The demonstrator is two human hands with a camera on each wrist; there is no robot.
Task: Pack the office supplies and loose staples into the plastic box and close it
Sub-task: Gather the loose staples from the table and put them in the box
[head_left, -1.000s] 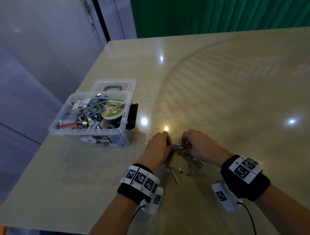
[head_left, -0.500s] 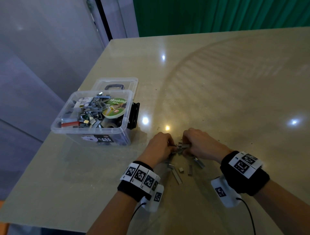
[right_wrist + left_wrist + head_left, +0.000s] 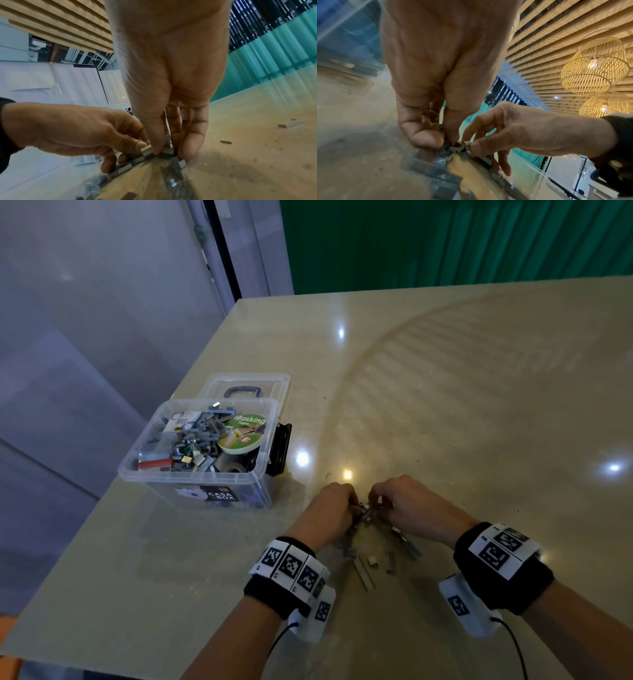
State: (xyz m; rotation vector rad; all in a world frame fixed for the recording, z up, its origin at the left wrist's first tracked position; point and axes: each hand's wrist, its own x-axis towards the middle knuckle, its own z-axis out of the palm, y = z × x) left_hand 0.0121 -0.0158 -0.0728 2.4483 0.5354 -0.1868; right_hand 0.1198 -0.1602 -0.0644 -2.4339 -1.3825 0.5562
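Note:
A small heap of loose grey staples (image 3: 365, 513) lies on the beige table (image 3: 479, 405), between my two hands. My left hand (image 3: 354, 508) pinches staple pieces from the left with thumb and forefinger (image 3: 426, 138). My right hand (image 3: 375, 505) pinches the same heap from the right, its fingertips (image 3: 190, 151) down on the table. More staple strips (image 3: 363, 571) lie just behind the hands, toward me. The clear plastic box (image 3: 239, 491) stands open at the left, holding staples, a masking tape roll (image 3: 245, 428) and other supplies. Its lid (image 3: 274, 381) lies behind it.
A black latch (image 3: 281, 448) hangs on the box's right side. The table's left edge runs close by the box, with grey floor beyond. A green curtain (image 3: 445, 241) hangs past the far edge. A few single staples (image 3: 226, 142) lie right of my hands.
Both hands stay at the staple heap with their fingertips working together; nothing has been lifted. The box and its contents have not moved.

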